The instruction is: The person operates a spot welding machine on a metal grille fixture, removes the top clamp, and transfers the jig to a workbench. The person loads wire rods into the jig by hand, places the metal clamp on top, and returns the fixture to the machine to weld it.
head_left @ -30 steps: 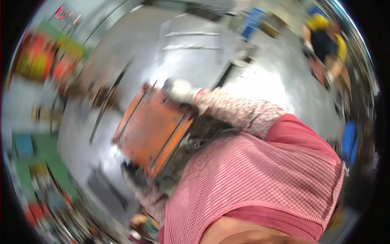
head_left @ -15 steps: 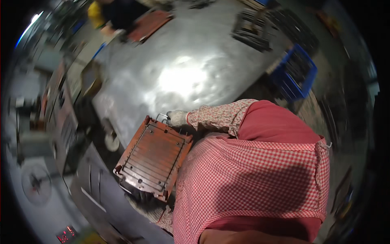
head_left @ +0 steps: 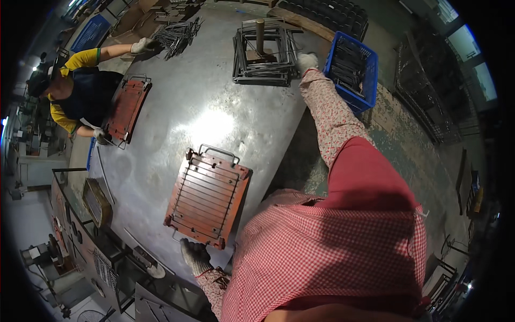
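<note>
A reddish-brown metal jig lies on the metal table before me, with rods set across it in a grid and a wire handle at each end. My left hand, in a grey-white work glove with dark fingers, is closed at the jig's near handle. My right hand, also gloved, reaches far forward to the right edge of a stack of wire frames. Its fingers are closed against the frames' side and partly hidden. An upright post rises inside the stack.
Right of the frames stands a blue crate of dark rods. At the table's left side a co-worker has one gloved hand by a rod pile and the other at a second red jig. A metal tray sits at the left edge.
My right hand has left the jig's far handle and stretched forward to the wire frames. The jig now lies further over the table. My view has swung, showing more of the co-worker.
</note>
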A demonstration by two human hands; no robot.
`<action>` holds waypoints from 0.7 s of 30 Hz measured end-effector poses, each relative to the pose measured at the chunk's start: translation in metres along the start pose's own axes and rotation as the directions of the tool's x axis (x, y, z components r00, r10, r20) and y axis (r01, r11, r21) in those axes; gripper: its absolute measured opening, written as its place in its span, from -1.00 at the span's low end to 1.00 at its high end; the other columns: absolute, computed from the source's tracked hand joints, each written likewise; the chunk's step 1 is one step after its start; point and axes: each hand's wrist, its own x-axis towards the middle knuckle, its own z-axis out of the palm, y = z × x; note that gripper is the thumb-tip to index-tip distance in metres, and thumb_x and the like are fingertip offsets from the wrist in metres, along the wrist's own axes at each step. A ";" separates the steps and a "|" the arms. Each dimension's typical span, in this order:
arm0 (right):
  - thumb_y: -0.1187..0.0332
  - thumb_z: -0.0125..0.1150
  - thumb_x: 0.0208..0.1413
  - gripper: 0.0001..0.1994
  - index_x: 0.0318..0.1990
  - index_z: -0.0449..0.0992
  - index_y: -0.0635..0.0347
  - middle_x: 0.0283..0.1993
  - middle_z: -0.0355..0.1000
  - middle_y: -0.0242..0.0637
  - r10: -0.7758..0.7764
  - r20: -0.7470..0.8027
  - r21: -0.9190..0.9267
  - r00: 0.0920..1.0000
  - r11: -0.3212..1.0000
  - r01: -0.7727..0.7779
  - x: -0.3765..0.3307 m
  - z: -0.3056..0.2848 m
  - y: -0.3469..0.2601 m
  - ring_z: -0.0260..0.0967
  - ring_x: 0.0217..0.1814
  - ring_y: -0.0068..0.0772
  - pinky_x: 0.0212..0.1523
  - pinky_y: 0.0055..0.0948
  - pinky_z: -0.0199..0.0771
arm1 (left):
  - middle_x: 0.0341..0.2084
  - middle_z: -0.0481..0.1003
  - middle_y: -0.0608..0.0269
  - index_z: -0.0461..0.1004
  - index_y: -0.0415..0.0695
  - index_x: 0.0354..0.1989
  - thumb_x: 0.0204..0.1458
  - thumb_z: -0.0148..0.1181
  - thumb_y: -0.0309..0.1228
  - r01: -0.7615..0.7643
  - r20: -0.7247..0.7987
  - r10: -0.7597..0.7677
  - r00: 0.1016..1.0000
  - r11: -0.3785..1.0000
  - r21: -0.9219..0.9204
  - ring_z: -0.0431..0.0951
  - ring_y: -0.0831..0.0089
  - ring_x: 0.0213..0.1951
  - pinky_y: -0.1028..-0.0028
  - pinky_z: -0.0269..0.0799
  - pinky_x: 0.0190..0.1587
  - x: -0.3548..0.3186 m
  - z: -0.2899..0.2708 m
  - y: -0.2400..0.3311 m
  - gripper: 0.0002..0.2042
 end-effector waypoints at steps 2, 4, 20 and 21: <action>0.16 0.28 -0.15 -0.61 -0.16 0.56 0.16 -0.13 0.54 -0.06 -0.287 0.243 -0.317 0.926 0.879 0.356 0.019 0.021 0.021 0.47 -0.05 0.05 -0.02 -0.09 0.45 | -0.76 0.01 0.47 0.18 0.01 -0.54 0.17 0.10 -0.22 0.038 -0.142 -0.021 0.990 0.992 0.118 0.00 0.53 -0.73 0.42 -0.02 -0.64 0.007 -0.023 -0.005 -0.69; 0.20 0.26 -0.16 -0.68 -0.21 0.57 0.11 -0.21 0.53 -0.03 -0.292 0.252 -0.235 0.922 0.906 0.351 0.042 0.031 0.007 0.47 -0.08 0.09 -0.06 -0.04 0.45 | -0.75 0.03 0.45 0.18 0.01 -0.54 0.18 0.09 -0.23 0.059 -0.087 -0.050 0.995 0.993 0.101 0.01 0.52 -0.74 0.41 -0.02 -0.65 0.020 -0.029 -0.016 -0.70; 0.39 0.37 -0.08 -0.71 -0.15 0.56 0.13 -0.25 0.55 -0.05 -0.532 -0.300 -0.097 0.792 0.843 0.530 0.071 -0.046 -0.073 0.53 -0.10 -0.12 -0.14 -0.24 0.53 | -0.74 0.28 0.39 0.36 -0.01 -0.50 0.20 0.03 -0.24 0.227 -0.218 -0.175 0.960 0.944 0.241 0.23 0.47 -0.76 0.33 0.15 -0.67 0.045 -0.012 -0.020 -0.77; 0.39 0.37 -0.08 -0.71 -0.15 0.56 0.13 -0.25 0.55 -0.05 -0.535 -0.317 -0.112 0.783 0.841 0.529 0.071 -0.062 -0.075 0.53 -0.10 -0.12 -0.14 -0.24 0.53 | -0.75 0.27 0.40 0.34 0.00 -0.51 0.20 0.02 -0.24 0.247 -0.215 -0.197 0.956 0.940 0.234 0.22 0.48 -0.76 0.33 0.13 -0.67 0.049 -0.004 -0.020 -0.76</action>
